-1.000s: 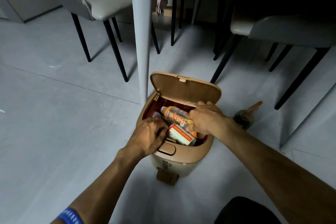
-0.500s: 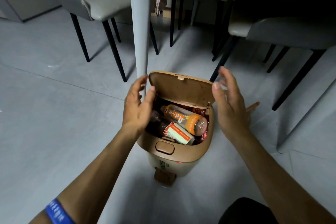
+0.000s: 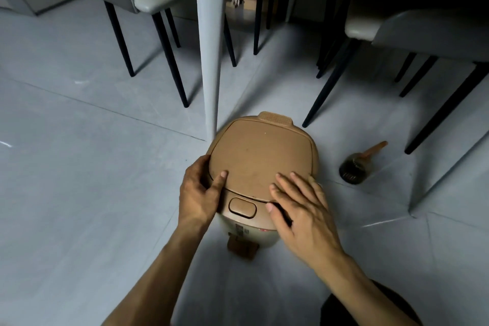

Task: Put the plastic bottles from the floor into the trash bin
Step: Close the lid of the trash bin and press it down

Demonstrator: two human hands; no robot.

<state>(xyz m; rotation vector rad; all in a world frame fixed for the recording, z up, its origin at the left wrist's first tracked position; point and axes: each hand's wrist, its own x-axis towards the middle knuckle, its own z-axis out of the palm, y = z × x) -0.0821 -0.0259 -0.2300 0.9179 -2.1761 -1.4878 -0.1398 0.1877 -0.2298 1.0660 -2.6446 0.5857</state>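
Observation:
The tan trash bin [image 3: 248,222] stands on the grey floor with its lid [image 3: 260,156] down flat, so the bottles inside are hidden. My left hand [image 3: 198,193] cups the bin's left rim, thumb resting on the lid's front corner. My right hand [image 3: 301,209] lies flat with fingers spread over the lid's front right edge and the rim. Neither hand holds a bottle. A push button [image 3: 242,207] sits on the front rim between my hands, and a foot pedal [image 3: 243,247] sticks out below.
A white table leg [image 3: 210,47] stands right behind the bin's left side. Grey chairs with thin black legs [image 3: 169,45] ring the table at left and right [image 3: 330,82]. A dark round brush with an orange handle [image 3: 356,169] lies on the floor right of the bin.
The lid, open a second ago with bottles showing inside, has come down shut. Both hands left the bin's opening, rose beside the lid, and now rest on the lid and rim.

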